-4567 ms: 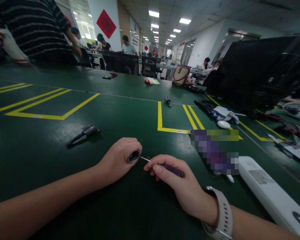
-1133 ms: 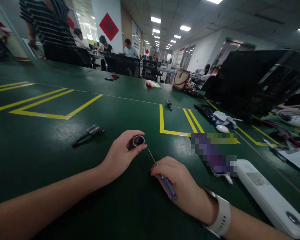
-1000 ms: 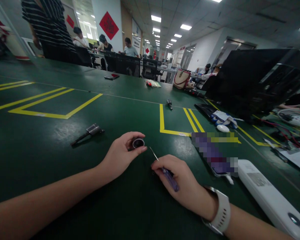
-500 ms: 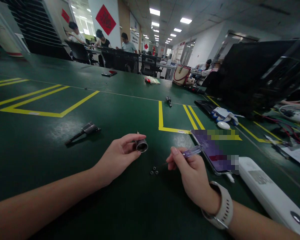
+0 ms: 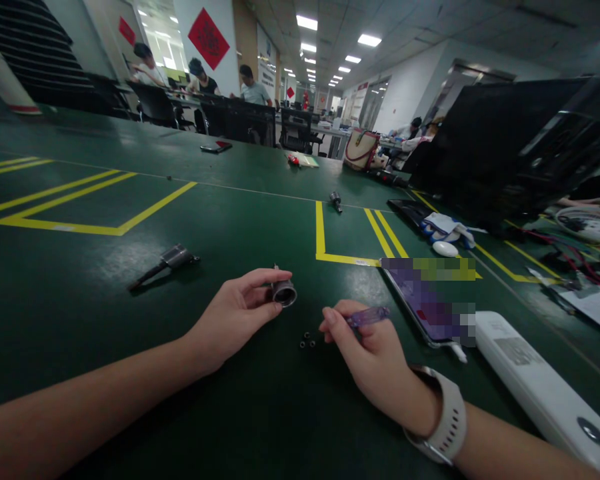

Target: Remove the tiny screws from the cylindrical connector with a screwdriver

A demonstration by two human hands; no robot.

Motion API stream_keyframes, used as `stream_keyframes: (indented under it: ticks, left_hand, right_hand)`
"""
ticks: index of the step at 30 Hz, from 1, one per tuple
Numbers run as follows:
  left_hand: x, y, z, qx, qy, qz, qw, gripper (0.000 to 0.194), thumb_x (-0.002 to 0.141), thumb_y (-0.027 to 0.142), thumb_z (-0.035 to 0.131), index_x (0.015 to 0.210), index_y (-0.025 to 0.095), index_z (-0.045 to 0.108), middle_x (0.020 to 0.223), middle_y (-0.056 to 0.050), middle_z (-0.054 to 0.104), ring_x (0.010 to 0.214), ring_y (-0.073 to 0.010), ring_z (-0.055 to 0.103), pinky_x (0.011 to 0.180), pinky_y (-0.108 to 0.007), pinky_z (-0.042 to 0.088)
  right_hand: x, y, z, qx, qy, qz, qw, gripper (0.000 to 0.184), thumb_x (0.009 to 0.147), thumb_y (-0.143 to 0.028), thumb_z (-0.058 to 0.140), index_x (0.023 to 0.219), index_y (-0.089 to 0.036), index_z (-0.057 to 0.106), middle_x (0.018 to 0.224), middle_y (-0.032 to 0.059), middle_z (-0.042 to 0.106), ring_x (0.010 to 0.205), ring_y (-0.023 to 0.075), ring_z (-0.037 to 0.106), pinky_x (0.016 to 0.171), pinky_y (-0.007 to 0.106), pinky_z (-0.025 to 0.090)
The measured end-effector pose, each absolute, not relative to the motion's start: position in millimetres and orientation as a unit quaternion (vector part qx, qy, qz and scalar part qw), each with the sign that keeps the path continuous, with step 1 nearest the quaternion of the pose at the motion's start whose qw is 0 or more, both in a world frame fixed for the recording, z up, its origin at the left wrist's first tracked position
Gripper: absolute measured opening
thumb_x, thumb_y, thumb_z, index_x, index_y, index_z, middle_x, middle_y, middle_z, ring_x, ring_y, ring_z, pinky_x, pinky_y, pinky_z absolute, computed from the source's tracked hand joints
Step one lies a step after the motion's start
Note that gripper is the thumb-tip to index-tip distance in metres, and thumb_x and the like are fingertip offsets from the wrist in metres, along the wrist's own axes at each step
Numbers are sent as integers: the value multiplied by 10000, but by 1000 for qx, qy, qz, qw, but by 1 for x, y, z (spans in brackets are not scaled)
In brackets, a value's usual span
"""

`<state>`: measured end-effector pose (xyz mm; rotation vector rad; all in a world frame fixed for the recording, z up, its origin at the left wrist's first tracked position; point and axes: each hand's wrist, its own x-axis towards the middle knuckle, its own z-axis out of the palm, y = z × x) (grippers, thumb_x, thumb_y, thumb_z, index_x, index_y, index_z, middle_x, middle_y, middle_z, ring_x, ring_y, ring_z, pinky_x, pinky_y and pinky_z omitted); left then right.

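My left hand (image 5: 237, 313) pinches a hollow metal cylinder (image 5: 285, 293) between thumb and fingers, its round mouth tilted towards me. In my right hand (image 5: 363, 340) is a small screwdriver (image 5: 370, 316) with a see-through purple handle; its shaft is hidden or too dark to make out. Three small ring-shaped metal parts (image 5: 307, 343) lie close together on the green table (image 5: 250, 413), just left of my right fingertips. Farther left rests a dark metal part with a long shaft (image 5: 167, 263), apart from both hands.
A phone (image 5: 420, 307) with a cable plugged in and a long white device (image 5: 535, 380) lie to the right. Beyond are gloves (image 5: 447, 230), a white oval object (image 5: 445, 249), another metal part (image 5: 335, 201) and a black monitor (image 5: 510, 147). People sit at far desks.
My right hand has shifted slightly left and turned, bringing the screwdriver handle nearer the fingers. My left hand and the metal cylinder have stayed in place.
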<state>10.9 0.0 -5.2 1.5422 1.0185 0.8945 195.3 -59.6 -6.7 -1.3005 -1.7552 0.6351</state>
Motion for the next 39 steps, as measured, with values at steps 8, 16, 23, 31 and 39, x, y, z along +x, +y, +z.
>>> stream_keyframes:
  ticks: [8, 16, 23, 31, 39]
  left_hand:
    - [15, -3, -1, 581, 452, 376, 562, 411, 653, 120, 625, 1061, 155, 590, 1196, -66, 611, 1054, -201, 603, 974, -341, 451]
    - [15, -4, -3, 598, 445, 378, 549, 409, 640, 139, 623, 1047, 152, 595, 1205, -65, 590, 1023, -194, 615, 952, -343, 466]
    - [15, -4, -5, 621, 436, 384, 527, 389, 647, 167, 628, 1034, 139, 600, 1201, -80, 583, 1010, -190, 620, 950, -338, 468]
    - [15, -4, -8, 648, 428, 402, 485, 309, 650, 169, 634, 959, 162, 633, 1083, -56, 651, 972, -193, 635, 940, -357, 475]
    - [15, -5, -7, 644, 430, 403, 488, 286, 653, 154, 618, 938, 166, 642, 1012, -48, 682, 944, -196, 647, 910, -350, 495]
  right_hand:
    - [191, -68, -5, -416, -764, 198, 452, 130, 860, -134, 485, 780, -162, 584, 723, 15, 594, 697, 130, 547, 663, 294, 436]
    - [191, -67, -6, -389, -795, 182, 429, 199, 831, -114, 530, 1019, -140, 589, 972, 67, 612, 906, 153, 551, 814, 313, 456]
    - [191, -67, -7, -402, -802, 173, 408, 194, 847, -136, 517, 1030, -149, 581, 1002, 67, 604, 929, 158, 540, 830, 318, 455]
    - [189, -67, -6, -409, -821, 153, 369, 204, 856, -147, 489, 1042, -158, 571, 1011, 79, 604, 929, 182, 537, 833, 354, 455]
    - [188, -68, -5, -396, -842, 134, 340, 205, 857, -153, 477, 1040, -152, 570, 999, 80, 607, 917, 193, 536, 796, 365, 451]
